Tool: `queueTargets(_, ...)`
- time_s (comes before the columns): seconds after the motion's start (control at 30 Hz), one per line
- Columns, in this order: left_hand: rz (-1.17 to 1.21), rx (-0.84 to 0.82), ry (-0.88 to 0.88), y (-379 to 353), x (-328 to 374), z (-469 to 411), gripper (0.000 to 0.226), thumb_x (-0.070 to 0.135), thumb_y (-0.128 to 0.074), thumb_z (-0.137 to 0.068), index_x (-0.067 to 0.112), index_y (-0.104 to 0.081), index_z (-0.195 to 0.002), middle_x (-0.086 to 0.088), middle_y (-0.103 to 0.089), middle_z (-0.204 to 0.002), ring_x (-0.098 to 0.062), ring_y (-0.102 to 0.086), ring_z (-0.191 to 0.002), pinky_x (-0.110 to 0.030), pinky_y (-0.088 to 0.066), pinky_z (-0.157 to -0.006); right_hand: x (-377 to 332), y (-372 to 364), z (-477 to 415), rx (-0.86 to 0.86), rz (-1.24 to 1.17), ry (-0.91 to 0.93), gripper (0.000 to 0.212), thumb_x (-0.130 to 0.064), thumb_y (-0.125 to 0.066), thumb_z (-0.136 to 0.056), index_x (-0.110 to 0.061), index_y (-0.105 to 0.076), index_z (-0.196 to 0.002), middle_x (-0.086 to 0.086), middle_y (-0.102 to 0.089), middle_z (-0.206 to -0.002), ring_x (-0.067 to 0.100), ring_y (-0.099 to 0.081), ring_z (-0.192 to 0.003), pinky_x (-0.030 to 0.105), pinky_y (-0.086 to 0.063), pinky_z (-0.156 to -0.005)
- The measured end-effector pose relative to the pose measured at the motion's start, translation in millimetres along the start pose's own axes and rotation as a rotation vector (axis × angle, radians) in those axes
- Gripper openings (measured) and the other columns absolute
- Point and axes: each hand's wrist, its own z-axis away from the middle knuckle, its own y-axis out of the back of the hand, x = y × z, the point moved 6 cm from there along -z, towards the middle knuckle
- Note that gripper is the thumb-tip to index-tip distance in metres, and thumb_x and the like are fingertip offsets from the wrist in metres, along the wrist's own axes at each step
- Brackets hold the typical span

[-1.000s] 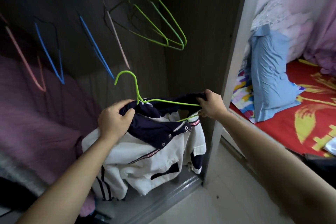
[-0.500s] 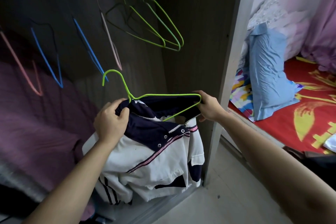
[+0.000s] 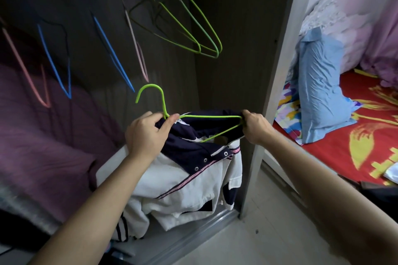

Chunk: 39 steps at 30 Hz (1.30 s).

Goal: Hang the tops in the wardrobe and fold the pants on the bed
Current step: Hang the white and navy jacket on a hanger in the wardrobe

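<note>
A white and navy jacket point(image 3: 185, 180) hangs in front of the open wardrobe point(image 3: 226, 28), partly threaded on a green wire hanger point(image 3: 160, 97). My left hand point(image 3: 146, 135) grips the navy collar and the hanger's neck. My right hand point(image 3: 255, 128) pinches the hanger's right end together with the jacket's shoulder. The jacket's lower part droops down to the wardrobe's sill. The hanger's left arm is hidden in the cloth.
Several bare hangers, green point(image 3: 193, 28), blue point(image 3: 112, 54) and pink point(image 3: 25, 71), hang from the rail. Purple bedding point(image 3: 43, 140) fills the wardrobe's left. The wardrobe's side panel point(image 3: 277, 71) stands right of my hands. Beyond it a red bed point(image 3: 366, 135) carries a blue garment point(image 3: 318, 84).
The hanger's hook has tipped upright and its right arm has slid further into the jacket's shoulder. Both hands have kept their hold and shifted slightly to the right.
</note>
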Motion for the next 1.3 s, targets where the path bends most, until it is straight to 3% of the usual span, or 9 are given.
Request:
queueTargets(0.17,-0.197,-0.024,-0.161,-9,3,4,0.044,0.059,-0.060,-0.087,0.019,-0.071,-0.071,0.000,-0.045,-0.059,-0.029,-0.055,-0.051,-0.029,-0.035,-0.041,-1,23,-3,-0.012,-0.121,-0.033,0.008,-0.017,-0.046,-0.098,-0.015,-0.053,-0.102,0.011,-0.063,-0.094,0.035,-0.062,-0.085,0.036,-0.043,-0.066)
queueTargets(0.3,-0.232,-0.064,-0.148,-22,6,5,0.040,0.056,-0.063,-0.088,0.020,-0.069,-0.073,0.001,-0.051,-0.064,-0.031,-0.058,-0.054,-0.028,-0.036,-0.043,-32,31,4,-0.029,-0.526,-0.043,0.017,-0.005,-0.046,-0.092,-0.009,-0.062,-0.095,0.010,-0.065,-0.081,0.020,-0.068,-0.051,0.034,-0.056,-0.046)
queueTargets(0.53,-0.012,-0.260,0.064,-54,-3,10,0.039,0.052,-0.061,-0.091,0.016,-0.066,-0.076,-0.004,-0.055,-0.070,-0.028,-0.057,-0.067,-0.034,-0.035,-0.054,-102,43,21,0.005,-1.041,0.083,0.023,-0.012,-0.058,-0.087,-0.032,-0.068,-0.093,0.002,-0.071,-0.084,0.025,-0.073,-0.068,0.033,-0.056,-0.048)
queueTargets(0.73,0.499,-0.118,0.314,-41,-19,-12,0.031,0.063,-0.060,-0.083,0.036,-0.073,-0.087,0.006,-0.074,-0.077,-0.013,-0.069,-0.078,-0.042,-0.054,-0.075,-102,16,37,-0.202,-0.354,0.149,0.011,-0.018,-0.064,-0.089,-0.019,-0.053,-0.089,0.004,-0.070,-0.083,0.024,-0.070,-0.066,0.020,-0.050,-0.057)
queueTargets(0.93,0.673,-0.168,0.258,-33,6,-28,0.022,0.053,-0.066,-0.085,0.034,-0.077,-0.083,0.010,-0.076,-0.084,-0.007,-0.070,-0.085,-0.034,-0.055,-0.080,-132,27,59,-0.458,-0.731,0.319,0.024,-0.034,-0.061,-0.098,-0.019,-0.063,-0.117,0.008,-0.073,-0.101,0.027,-0.072,-0.089,0.038,-0.060,-0.079)
queueTargets(1.07,0.762,-0.190,0.160,-16,27,-35,0.011,0.037,-0.071,-0.089,0.037,-0.076,-0.079,0.014,-0.075,-0.081,0.005,-0.066,-0.077,-0.010,-0.046,-0.072,-117,92,50,0.375,-0.156,0.549,0.026,-0.035,-0.054,-0.100,-0.019,-0.067,-0.117,0.002,-0.063,-0.099,0.021,-0.062,-0.084,0.041,-0.052,-0.075)
queueTargets(1.13,0.806,-0.204,0.144,-12,34,-37,0.007,0.035,-0.074,-0.087,0.036,-0.077,-0.080,0.010,-0.076,-0.082,0.002,-0.068,-0.077,-0.010,-0.047,-0.071,-113,106,46,0.507,-0.001,0.555,0.037,-0.040,-0.050,-0.102,-0.019,-0.058,-0.132,0.005,-0.056,-0.112,0.024,-0.055,-0.099,0.036,-0.045,-0.083)
queueTargets(1.2,0.841,-0.182,0.141,-7,38,-41,0.006,0.038,-0.078,-0.082,0.034,-0.076,-0.080,0.008,-0.075,-0.081,-0.001,-0.068,-0.077,-0.012,-0.049,-0.072,-110,102,33,0.304,0.010,0.500,0.043,-0.049,-0.037,-0.104,-0.023,-0.056,-0.132,0.004,-0.059,-0.115,0.027,-0.054,-0.108,0.042,-0.045,-0.090)
queueTargets(1.3,0.905,-0.139,0.201,1,41,-47,0.023,0.046,-0.085,-0.071,0.028,-0.070,-0.077,0.005,-0.073,-0.077,-0.008,-0.068,-0.074,-0.022,-0.055,-0.069,-107,93,24,-0.003,-0.186,0.389,0.044,-0.055,-0.027,-0.104,-0.023,-0.056,-0.094,0.003,-0.062,-0.077,0.024,-0.061,-0.075,0.052,-0.050,-0.075)
